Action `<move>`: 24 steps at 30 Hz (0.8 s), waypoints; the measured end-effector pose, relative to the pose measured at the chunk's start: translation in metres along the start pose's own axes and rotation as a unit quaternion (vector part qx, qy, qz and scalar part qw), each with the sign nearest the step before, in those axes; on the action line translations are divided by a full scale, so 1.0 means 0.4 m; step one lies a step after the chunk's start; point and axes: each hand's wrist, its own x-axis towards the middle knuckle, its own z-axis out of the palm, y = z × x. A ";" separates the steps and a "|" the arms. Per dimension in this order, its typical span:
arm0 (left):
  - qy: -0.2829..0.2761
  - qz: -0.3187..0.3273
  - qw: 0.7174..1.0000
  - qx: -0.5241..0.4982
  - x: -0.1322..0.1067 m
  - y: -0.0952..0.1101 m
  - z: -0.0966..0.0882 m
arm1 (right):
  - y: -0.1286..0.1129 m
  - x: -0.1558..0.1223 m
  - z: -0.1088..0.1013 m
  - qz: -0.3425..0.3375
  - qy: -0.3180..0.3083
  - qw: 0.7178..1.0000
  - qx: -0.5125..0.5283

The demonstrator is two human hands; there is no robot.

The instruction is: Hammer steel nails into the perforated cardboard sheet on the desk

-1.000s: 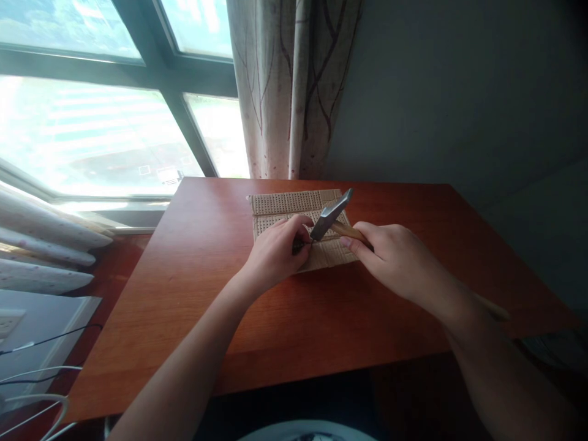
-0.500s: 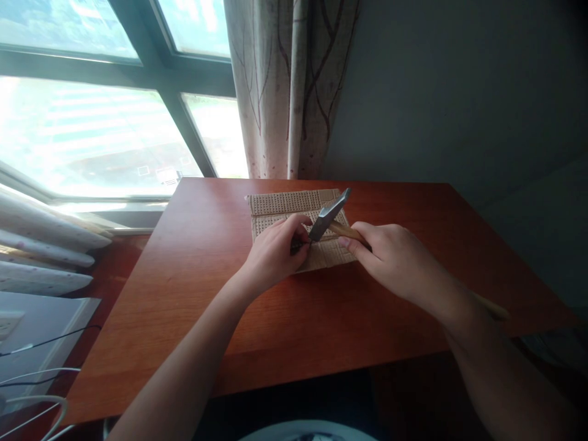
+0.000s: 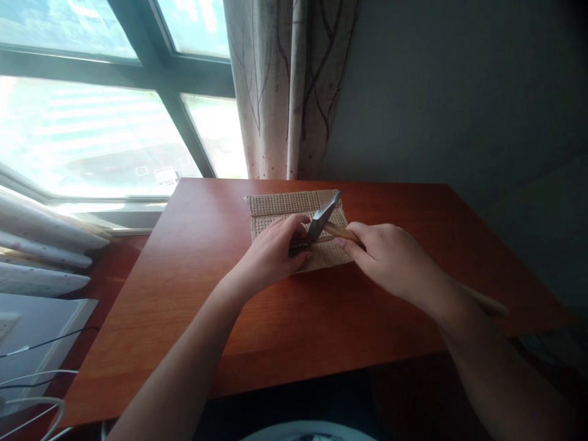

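My right hand [image 3: 390, 251] is closed round the wooden handle of a hammer [image 3: 324, 214], near its head. The handle's far end shows past my right forearm. The hammer's steel head is tilted, its lower end down at a cardboard piece [image 3: 294, 202] with rows of small holes. My left hand [image 3: 271, 251] rests over the cardboard's left part, right beside the hammer head. Its thumb and curled fingers are apart, with the head's lower end close to their tips. Anything small under the head is hidden.
The cardboard lies on a reddish-brown wooden table [image 3: 193, 257]. Behind stand a patterned curtain [image 3: 271, 92] and a window [image 3: 92, 135]. Cables [image 3: 41, 376] hang at the lower left, beside the table edge. A round white edge [image 3: 294, 429] shows at the bottom.
The hammer and my right hand have shifted slightly left and down. My left thumb has moved down, away from the fingers, which were pinched together before.
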 end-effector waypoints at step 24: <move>0.002 0.000 1.000 -0.016 -0.001 -0.007 0.005 | 0.008 -0.005 0.034 0.002 0.009 0.999 0.041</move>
